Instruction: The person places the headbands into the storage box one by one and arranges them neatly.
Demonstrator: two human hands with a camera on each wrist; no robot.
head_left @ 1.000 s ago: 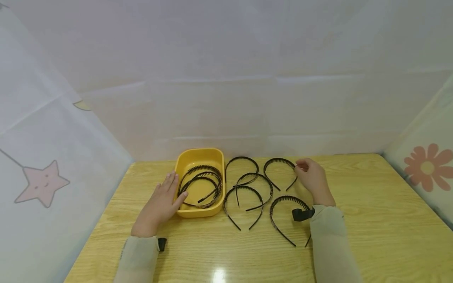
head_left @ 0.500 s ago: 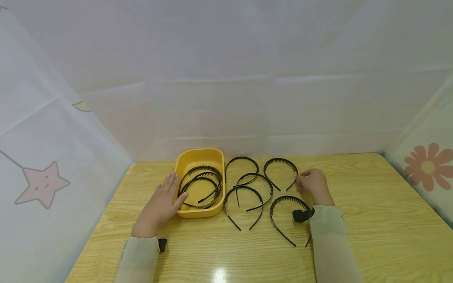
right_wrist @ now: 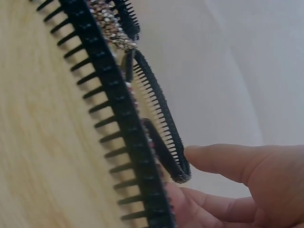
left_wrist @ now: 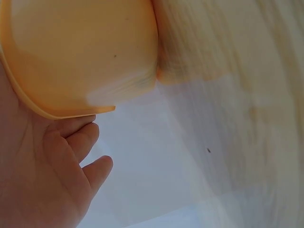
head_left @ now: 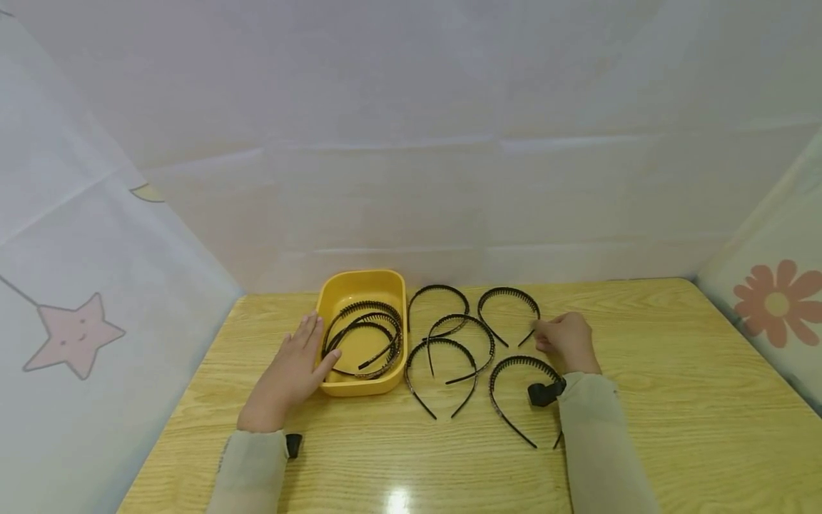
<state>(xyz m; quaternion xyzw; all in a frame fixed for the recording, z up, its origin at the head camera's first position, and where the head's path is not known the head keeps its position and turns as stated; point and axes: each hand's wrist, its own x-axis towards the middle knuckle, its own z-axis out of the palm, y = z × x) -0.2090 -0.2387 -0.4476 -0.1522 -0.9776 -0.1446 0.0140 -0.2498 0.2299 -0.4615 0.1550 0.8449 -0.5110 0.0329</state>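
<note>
My left hand point(head_left: 292, 371) lies along the left side of a yellow plastic tub point(head_left: 362, 387), palm and straight fingers against its wall. Several black toothed headbands point(head_left: 375, 307) are stacked inside the tub. At the back right of a loose group, my right hand point(head_left: 568, 339) pinches the right leg of a black headband point(head_left: 507, 290) lying on the table. In the right wrist view, the thumb point(right_wrist: 209, 159) is at the edge of that glitter-covered headband point(right_wrist: 159, 102), with the other fingers below it, partly hidden by a nearer headband point(right_wrist: 123, 128).
Between tub and right hand lie more headbands, two of them overlapping: one at the back point(head_left: 439, 287), one in the middle point(head_left: 459, 315), one in front point(head_left: 443, 341). Another headband point(head_left: 514, 359) lies under the right wrist. A pale cloth wall point(head_left: 411, 214) rises behind the wooden table point(head_left: 674, 400).
My right hand has slid a little toward me along the headband's right side, its fingers closing in on the leg. The left hand and the tub have stayed put.
</note>
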